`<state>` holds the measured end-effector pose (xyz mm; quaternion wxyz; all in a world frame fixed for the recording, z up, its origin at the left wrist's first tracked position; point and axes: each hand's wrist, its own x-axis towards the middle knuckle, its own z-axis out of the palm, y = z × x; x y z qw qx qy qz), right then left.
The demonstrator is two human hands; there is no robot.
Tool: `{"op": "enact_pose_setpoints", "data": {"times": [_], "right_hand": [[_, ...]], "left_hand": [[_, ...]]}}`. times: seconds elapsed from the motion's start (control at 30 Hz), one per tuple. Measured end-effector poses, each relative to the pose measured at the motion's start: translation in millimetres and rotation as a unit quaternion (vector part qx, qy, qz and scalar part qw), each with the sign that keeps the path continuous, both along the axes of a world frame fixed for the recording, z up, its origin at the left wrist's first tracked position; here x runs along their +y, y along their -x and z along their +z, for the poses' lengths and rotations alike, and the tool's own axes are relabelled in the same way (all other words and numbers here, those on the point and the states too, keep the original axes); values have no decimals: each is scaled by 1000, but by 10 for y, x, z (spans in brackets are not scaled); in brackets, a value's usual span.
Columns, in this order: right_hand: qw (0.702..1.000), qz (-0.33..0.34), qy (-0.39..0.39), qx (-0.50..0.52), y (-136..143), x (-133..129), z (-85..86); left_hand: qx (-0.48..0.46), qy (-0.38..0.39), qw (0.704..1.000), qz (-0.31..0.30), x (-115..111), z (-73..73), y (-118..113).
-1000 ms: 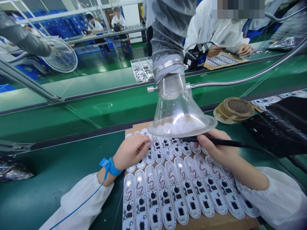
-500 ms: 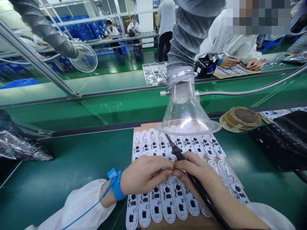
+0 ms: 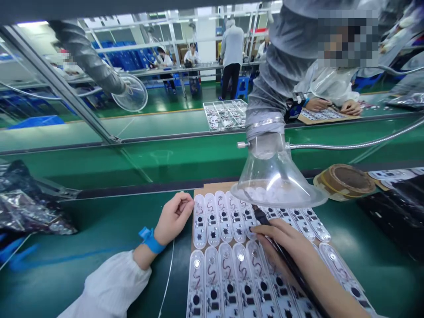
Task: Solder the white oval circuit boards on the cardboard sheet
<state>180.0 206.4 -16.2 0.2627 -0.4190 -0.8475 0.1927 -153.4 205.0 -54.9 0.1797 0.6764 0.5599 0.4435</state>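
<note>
head view: left hand [image 3: 174, 218], with blue wristband [image 3: 154, 243], beside the far left corner of the cardboard [image 3: 212, 187], fingers curled, impossible to tell whether around anything. right hand [image 3: 293, 240] closed around a black soldering iron [image 3: 289, 261], over the middle of the cardboard. beneath, two rows of white circuit boards [image 3: 229, 297], far row partly behind a clear hood [image 3: 276, 183]. on the green table [image 3: 112, 225], tape roll [image 3: 341, 187] near the cardboard's far right corner.
</note>
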Motion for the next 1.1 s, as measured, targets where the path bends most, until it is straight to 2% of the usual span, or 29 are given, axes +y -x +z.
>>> {"op": "enact_pose_setpoints", "data": {"times": [0.1, 0.27, 0.37, 0.57, 0.7, 0.87, 1.1], "right_hand": [[998, -22, 11, 59, -28, 32, 40], [980, -123, 73, 141, 4, -42, 101], [970, -143, 84, 176, 15, -85, 40], [949, -185, 54, 249, -50, -73, -109], [946, -194, 68, 250, -79, -37, -117], [964, -178, 71, 185, -40, -5, -63], [974, -174, 56, 131, 0, 31, -5]], "left_hand": [[-32, 34, 999, 17, 107, -82, 33], [-21, 59, 998, 0, 23, -120, 76], [-15, 63, 998, 0, -18, -92, 97], [9, 59, 998, 1, -22, -51, 89], [8, 39, 998, 38, -24, -26, 82], [-3, 34, 997, 75, -1, 7, 76], [3, 40, 996, 81, -2, 10, 88]]}}
